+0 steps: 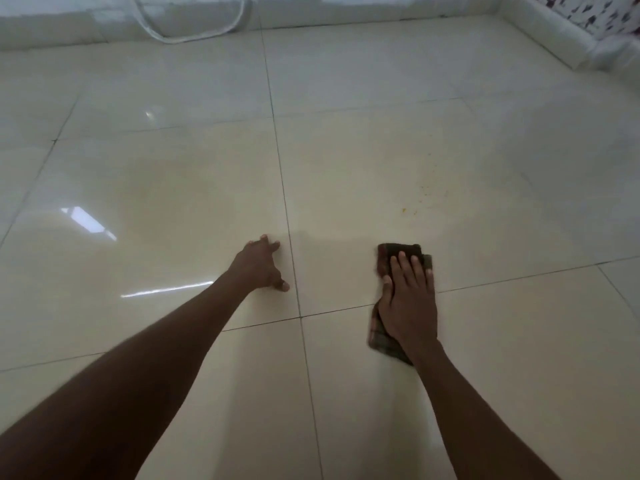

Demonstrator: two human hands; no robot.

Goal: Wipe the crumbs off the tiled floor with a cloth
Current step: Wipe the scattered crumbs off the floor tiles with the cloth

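My right hand point(408, 299) presses flat, fingers straight, on a dark checked cloth point(398, 251) lying on the cream tiled floor point(207, 188). The cloth shows beyond my fingertips and beside my wrist. Small yellow crumbs point(404, 211) lie scattered on the tile a short way beyond the cloth, more specks reaching up and right. My left hand point(261, 265) rests on the floor to the left of the grout line, fingers spread, holding nothing.
A pale skirting runs along the far wall point(346, 12) and the right wall point(540, 32). A white cable or hose point(194, 35) loops on the floor at the back left. Patterned fabric point(588, 12) shows in the top right corner.
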